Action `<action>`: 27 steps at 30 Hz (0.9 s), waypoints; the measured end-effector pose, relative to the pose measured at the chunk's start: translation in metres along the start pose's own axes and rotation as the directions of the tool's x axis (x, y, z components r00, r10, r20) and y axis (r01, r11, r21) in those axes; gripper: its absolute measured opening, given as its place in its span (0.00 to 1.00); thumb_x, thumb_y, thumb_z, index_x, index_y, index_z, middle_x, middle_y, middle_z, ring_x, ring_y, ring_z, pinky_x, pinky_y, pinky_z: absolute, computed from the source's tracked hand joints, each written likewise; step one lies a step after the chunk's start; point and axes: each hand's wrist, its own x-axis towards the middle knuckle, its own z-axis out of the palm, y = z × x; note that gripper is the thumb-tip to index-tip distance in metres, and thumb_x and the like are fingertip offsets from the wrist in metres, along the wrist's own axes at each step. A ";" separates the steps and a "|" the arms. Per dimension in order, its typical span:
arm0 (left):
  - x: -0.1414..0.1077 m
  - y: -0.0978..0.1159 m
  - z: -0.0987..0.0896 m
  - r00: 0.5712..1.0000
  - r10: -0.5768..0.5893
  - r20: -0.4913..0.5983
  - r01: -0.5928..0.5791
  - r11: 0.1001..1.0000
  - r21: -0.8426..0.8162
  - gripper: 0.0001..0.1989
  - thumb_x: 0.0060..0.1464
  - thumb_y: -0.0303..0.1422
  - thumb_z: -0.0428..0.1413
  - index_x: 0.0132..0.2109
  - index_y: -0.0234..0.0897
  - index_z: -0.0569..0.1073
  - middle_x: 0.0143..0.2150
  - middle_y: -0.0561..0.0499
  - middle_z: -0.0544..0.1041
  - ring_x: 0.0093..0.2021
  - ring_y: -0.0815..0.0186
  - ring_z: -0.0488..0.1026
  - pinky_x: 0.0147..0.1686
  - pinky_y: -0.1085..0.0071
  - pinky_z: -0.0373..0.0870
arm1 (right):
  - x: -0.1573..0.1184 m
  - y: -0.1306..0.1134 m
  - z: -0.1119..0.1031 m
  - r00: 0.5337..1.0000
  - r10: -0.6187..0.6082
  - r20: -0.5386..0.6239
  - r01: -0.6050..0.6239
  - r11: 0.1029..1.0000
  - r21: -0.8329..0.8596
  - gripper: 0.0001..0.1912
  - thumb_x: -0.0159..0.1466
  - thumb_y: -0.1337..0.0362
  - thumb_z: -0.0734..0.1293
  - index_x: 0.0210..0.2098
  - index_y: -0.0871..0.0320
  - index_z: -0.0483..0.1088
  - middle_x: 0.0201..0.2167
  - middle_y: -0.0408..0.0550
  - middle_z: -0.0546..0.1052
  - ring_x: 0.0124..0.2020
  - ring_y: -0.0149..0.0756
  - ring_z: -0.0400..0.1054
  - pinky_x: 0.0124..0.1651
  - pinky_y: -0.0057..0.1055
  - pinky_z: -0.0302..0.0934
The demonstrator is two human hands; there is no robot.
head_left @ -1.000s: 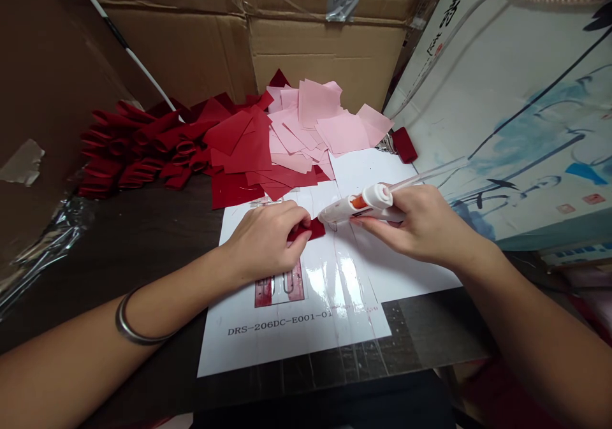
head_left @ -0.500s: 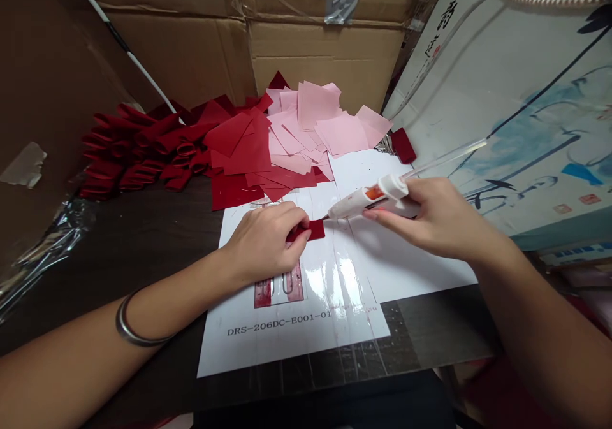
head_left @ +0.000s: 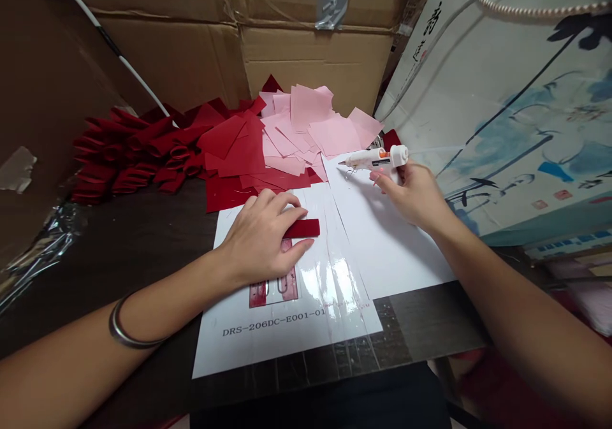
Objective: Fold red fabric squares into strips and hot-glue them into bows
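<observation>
My left hand (head_left: 261,238) lies on a laminated paper template (head_left: 329,301), its thumb and fingers around a narrow dark red fabric strip (head_left: 302,228). The strip's left end is hidden under the hand. My right hand (head_left: 411,193) grips a white hot glue gun (head_left: 375,158) with an orange window, lifted toward the template's far side. Its nozzle points left, well away from the strip. Thin glue threads (head_left: 351,173) lie on a white paper sheet (head_left: 382,238) below the nozzle.
Overlapping pink squares (head_left: 310,123) and red squares (head_left: 234,148) are heaped beyond the template, with folded red pieces (head_left: 124,148) at left. Cardboard boxes (head_left: 310,53) stand behind, and a painted paper bag (head_left: 507,116) stands at right. The dark table (head_left: 134,225) extends left.
My right hand has carried the glue gun back and away from the strip, toward the far side. My left hand stays on the strip, which now shows more.
</observation>
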 end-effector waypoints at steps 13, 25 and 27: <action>0.000 -0.002 0.005 0.997 -0.019 -0.081 0.013 0.997 -0.082 0.11 0.57 0.35 0.55 0.45 0.35 0.75 0.41 0.49 0.78 0.40 0.58 0.66 0.40 0.61 0.63 | -0.013 -0.005 -0.028 0.990 -0.065 0.127 0.111 0.909 -0.402 0.23 0.62 0.44 0.62 0.33 0.59 0.72 0.24 0.53 0.73 0.24 0.41 0.64 0.26 0.36 0.54; 0.001 -0.005 0.002 0.937 0.149 -0.314 -0.247 0.921 -0.300 0.20 0.58 0.31 0.57 0.57 0.38 0.66 0.47 0.44 0.74 0.48 0.59 0.69 0.47 0.59 0.70 | -0.054 -0.049 -0.015 0.730 -0.673 0.118 0.667 0.739 0.089 0.16 0.60 0.65 0.71 0.47 0.58 0.69 0.28 0.43 0.73 0.23 0.29 0.64 0.28 0.29 0.60; 0.000 -0.005 0.002 0.923 0.203 -0.326 -0.312 0.892 -0.328 0.21 0.58 0.29 0.57 0.58 0.39 0.64 0.47 0.45 0.74 0.49 0.59 0.69 0.49 0.58 0.70 | -0.055 -0.049 -0.005 0.695 -0.705 0.144 0.674 0.708 0.213 0.16 0.61 0.68 0.69 0.48 0.58 0.69 0.29 0.42 0.73 0.24 0.28 0.63 0.28 0.28 0.60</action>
